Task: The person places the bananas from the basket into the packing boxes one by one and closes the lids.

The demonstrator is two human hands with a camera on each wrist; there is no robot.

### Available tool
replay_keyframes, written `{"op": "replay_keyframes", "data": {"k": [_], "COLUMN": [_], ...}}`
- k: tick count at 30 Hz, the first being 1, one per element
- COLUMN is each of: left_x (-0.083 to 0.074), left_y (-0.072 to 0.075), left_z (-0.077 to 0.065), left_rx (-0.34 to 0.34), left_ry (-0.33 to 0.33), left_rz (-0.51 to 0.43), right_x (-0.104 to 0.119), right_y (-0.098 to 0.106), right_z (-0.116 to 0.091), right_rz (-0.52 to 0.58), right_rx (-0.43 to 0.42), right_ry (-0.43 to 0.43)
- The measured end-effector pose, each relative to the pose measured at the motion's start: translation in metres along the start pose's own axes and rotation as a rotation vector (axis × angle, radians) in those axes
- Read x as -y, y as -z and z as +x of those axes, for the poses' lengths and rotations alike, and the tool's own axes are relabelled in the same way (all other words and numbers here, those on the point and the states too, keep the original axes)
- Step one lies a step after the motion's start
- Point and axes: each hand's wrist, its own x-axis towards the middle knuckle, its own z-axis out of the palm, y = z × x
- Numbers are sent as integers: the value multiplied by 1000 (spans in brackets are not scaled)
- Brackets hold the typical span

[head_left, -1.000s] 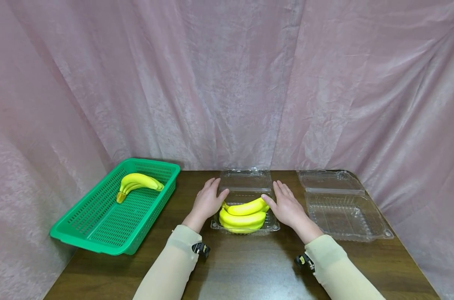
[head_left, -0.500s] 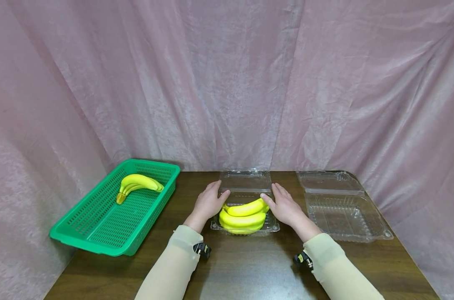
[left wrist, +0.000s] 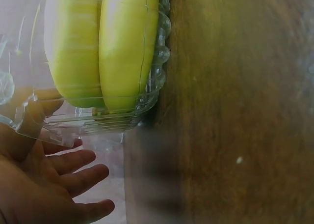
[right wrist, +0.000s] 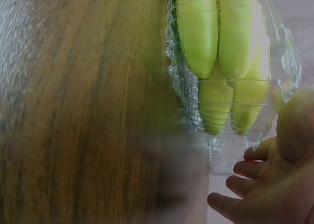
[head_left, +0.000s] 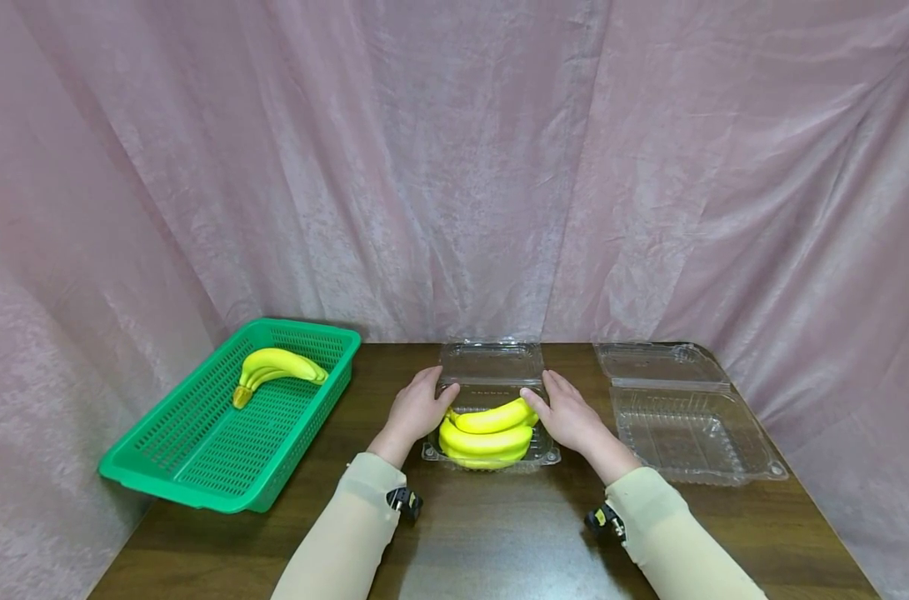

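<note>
A bunch of yellow bananas (head_left: 487, 440) lies in the base of a clear plastic clamshell box (head_left: 546, 457) at mid-table, its lid (head_left: 491, 363) folded back behind. My left hand (head_left: 417, 408) is at the box's left side, fingers extended and thumb by the banana stem. On the opposite side my right hand (head_left: 571, 417) has its fingers straight, thumb at the banana tips. Both wrist views show the bananas (left wrist: 125, 52) through the ribbed clear wall, with the left fingers (left wrist: 81, 177) spread and the right fingers (right wrist: 240, 184) apart just outside it.
On the left stands a green slotted basket (head_left: 274, 462) holding another banana bunch (head_left: 277, 367). A second clear clamshell box (head_left: 686, 433) lies unfolded at the right. Behind the wooden table (head_left: 491, 542) hangs a pink curtain (head_left: 469, 167).
Both hands have drawn slightly nearer and moved inward against the box's sides. Bananas, boxes and basket keep their places.
</note>
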Motion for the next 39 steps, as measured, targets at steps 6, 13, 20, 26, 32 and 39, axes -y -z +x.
{"op": "replay_keyframes", "data": {"k": [6, 13, 20, 26, 32, 39], "left_x": [0, -1, -1, -1, 2, 4], "left_y": [-1, -1, 2, 3, 0, -2], "left_z": [-1, -5, -10, -11, -12, -10], "left_rx": [14, 17, 18, 11, 15, 14], "left_ry": [22, 27, 38, 31, 31, 27], "left_rz": [-11, -35, -41, -47, -66, -75], "right_x": [1, 1, 1, 1, 0, -4], "right_y": [0, -1, 0, 2, 4, 4], "right_z": [-1, -5, -12, -13, -11, -6], "right_rz": [11, 7, 13, 28, 42, 61], "right_rx": [1, 10, 13, 15, 21, 17], "right_ry": [4, 5, 7, 13, 16, 21]}}
